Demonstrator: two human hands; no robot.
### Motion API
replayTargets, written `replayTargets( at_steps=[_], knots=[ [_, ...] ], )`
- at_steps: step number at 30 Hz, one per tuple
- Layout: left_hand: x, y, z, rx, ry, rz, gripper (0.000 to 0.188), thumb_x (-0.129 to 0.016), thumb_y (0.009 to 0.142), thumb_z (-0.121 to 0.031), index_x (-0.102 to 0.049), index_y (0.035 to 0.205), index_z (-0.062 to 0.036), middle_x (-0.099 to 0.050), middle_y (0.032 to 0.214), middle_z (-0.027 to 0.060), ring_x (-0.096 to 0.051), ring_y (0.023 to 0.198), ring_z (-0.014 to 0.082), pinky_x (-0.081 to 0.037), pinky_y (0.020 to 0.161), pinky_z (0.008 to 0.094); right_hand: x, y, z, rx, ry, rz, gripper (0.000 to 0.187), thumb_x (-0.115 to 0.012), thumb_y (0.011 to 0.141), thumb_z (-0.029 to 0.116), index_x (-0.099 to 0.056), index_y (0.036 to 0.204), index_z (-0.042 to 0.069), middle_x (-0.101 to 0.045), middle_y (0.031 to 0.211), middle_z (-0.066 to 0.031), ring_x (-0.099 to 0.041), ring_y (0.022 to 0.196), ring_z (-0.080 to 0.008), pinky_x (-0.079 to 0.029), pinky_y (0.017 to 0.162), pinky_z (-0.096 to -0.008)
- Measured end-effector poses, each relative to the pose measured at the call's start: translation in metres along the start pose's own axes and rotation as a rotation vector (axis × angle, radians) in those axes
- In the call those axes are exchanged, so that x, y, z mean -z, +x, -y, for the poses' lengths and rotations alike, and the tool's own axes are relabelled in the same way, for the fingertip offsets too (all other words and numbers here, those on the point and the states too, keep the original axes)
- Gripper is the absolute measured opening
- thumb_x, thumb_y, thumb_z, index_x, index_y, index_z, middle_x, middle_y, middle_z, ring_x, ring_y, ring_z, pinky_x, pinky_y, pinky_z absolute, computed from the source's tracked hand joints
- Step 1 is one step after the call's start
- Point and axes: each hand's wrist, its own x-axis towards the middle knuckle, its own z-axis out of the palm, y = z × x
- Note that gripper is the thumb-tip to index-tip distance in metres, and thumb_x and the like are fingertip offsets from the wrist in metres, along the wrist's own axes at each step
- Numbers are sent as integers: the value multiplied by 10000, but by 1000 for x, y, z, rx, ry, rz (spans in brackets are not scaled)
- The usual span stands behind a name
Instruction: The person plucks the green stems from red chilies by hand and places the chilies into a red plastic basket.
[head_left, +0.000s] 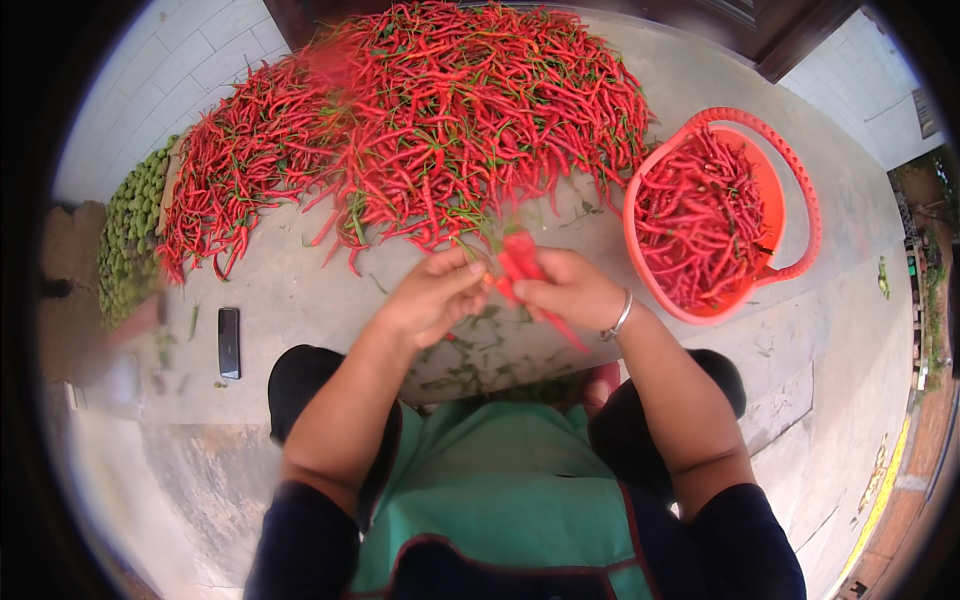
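Note:
My left hand [435, 297] is closed in a pinch at the green stem end of a red chilli. Close beside it, my right hand [572, 290] grips a few red chillies [521, 262], which are blurred by motion. A silver bangle [621, 315] circles my right wrist. Just beyond both hands spreads a large heap of red chillies [440, 110] with green stems. Loose green stems [470, 365] lie scattered on the floor below my hands.
To the right stands an orange-red plastic basket [795, 200] with a raised handle, holding red chillies [700, 215]. A dark phone [229, 342] lies on the concrete floor at left. Beyond it is a pile of small green fruits [135, 230]. A dark wooden door [700, 30] stands behind the heap.

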Motion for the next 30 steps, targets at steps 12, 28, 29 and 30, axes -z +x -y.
replayTargets(
  at_steps=[12, 28, 29, 30],
  knots=[
    [3, 0, -1, -106, 306, -38, 128, -587, 863, -121, -599, 958, -36, -615, 835, 28, -570, 674, 91, -486, 608, 227, -9, -3, -2, -143, -34, 39, 241, -537, 884, 271, -564, 956, 43, -588, 759, -22, -500, 560, -75, -425, 531, -225],
    [-12, -4, 3, -46, 261, -13, 67, -590, 857, -100, -590, 894, -43, -581, 783, 11, -551, 663, 82, -478, 619, 217, 5, -7, -7, -322, -311, 253, 297, -547, 860, 304, -587, 949, 24, -606, 770, -39, -572, 617, -122, -476, 591, -263],
    [-8, -2, 5, -62, 272, -43, 66, -589, 860, -107, -586, 879, -44, -580, 781, 11, -549, 660, 78, -476, 613, 214, 3, -6, -9, -298, -310, 235, 294, -546, 863, 302, -585, 948, 23, -607, 768, -39, -572, 619, -120, -474, 587, -263],
    [-5, -1, 6, -78, 283, -73, 69, -588, 863, -114, -582, 864, -46, -578, 779, 10, -547, 657, 75, -474, 607, 211, 1, -5, -12, -274, -309, 217, 292, -545, 865, 299, -584, 947, 22, -607, 766, -38, -571, 621, -118, -473, 583, -264]
  ],
)
